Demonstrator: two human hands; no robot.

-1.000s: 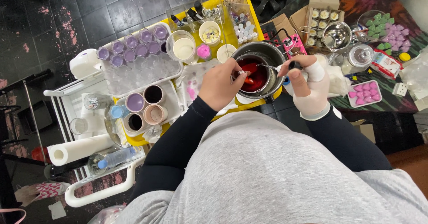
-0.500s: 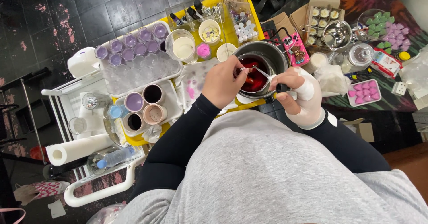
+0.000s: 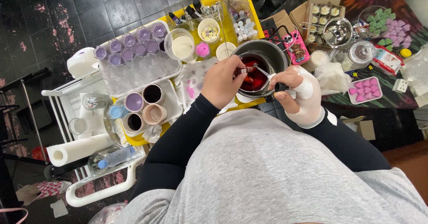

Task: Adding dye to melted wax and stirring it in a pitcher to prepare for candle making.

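A dark metal pot [image 3: 276, 53] with red liquid [image 3: 253, 78] stands on the yellow tray [image 3: 254, 22]. My left hand [image 3: 223, 82] hovers over the pot's near rim, pinching a small dark bottle-like thing over the liquid. My right hand [image 3: 298, 92], partly wrapped in white, grips a metal spoon [image 3: 263, 71] whose bowl reaches into the red liquid.
Purple-filled small cups [image 3: 129, 43] and a clear mould tray [image 3: 138, 72] lie left. Several round cups [image 3: 143, 104], a paper roll [image 3: 80, 149] and a water bottle [image 3: 117, 157] sit on a white cart. Pink wax pieces [image 3: 364, 89], a metal jug [image 3: 337, 31] and boxes are right.
My right hand has moved in from the pot's right side to its near rim, bringing the spoon into the red liquid. My left hand stays over the pot.
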